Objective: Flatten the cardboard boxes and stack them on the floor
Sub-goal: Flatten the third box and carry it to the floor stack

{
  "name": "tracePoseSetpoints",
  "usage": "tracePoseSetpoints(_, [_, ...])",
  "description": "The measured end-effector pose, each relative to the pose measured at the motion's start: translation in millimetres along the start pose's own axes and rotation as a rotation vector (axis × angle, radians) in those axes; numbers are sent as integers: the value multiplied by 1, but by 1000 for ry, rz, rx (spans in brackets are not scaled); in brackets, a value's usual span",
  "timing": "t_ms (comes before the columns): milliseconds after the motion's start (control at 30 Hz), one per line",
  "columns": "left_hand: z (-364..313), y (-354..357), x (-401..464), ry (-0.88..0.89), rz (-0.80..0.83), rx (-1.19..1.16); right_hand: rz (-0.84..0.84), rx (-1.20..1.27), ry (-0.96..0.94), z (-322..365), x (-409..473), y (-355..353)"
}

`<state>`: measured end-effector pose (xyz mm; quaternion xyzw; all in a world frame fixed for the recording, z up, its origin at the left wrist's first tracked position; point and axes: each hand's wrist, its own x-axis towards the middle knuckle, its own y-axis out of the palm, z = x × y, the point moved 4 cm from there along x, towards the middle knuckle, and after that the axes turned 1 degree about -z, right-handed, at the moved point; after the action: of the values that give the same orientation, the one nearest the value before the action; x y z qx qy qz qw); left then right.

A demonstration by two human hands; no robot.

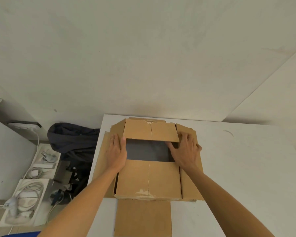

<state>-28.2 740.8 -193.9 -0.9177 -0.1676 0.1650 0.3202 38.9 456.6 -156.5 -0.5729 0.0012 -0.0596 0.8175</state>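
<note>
A brown cardboard box [149, 178] rests on a white table [237, 168], its flaps spread outward and a dark rectangular gap showing between two top flaps. My left hand [116, 151] lies flat on the left side flap, fingers together, at the edge of the gap. My right hand [184, 149] presses on the right side flap, with its fingers reaching toward the gap under the far flap. One long flap [142, 218] hangs toward me over the near part of the table.
The table's left edge runs beside the box; below it on the floor are a dark bag [72, 137], white trays with cables [26, 199] and dark clutter [70, 182]. A white wall stands right behind the table.
</note>
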Motion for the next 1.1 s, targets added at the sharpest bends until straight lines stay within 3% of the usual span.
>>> tracePoseSetpoints(200, [6, 4, 2, 49, -30, 70, -302, 215, -42, 30, 66, -27])
tracePoseSetpoints(300, [8, 6, 5, 58, -47, 88, -350, 201, 3, 39, 100, -28])
tracePoseSetpoints(367, [9, 8, 6, 52, -40, 74, -272, 28, -86, 43, 114, -20])
tracePoseSetpoints(500, [10, 10, 8, 42, -31, 51, 133, -168, -435, 39, 118, 23])
tracePoseSetpoints(567, [8, 11, 7, 45, -36, 59, 235, -202, -430, 33, 112, 38])
tracePoseSetpoints(833, [4, 10, 5, 30, -53, 97, 244, -318, -410, 33, 119, 44])
tracePoseSetpoints(1000, [1, 8, 5, 27, -57, 169, 372, -216, -421, 25, 114, 38])
tracePoseSetpoints(1100, [-4, 5, 1, 69, -120, 251, 236, -135, -372, -1, 77, 15])
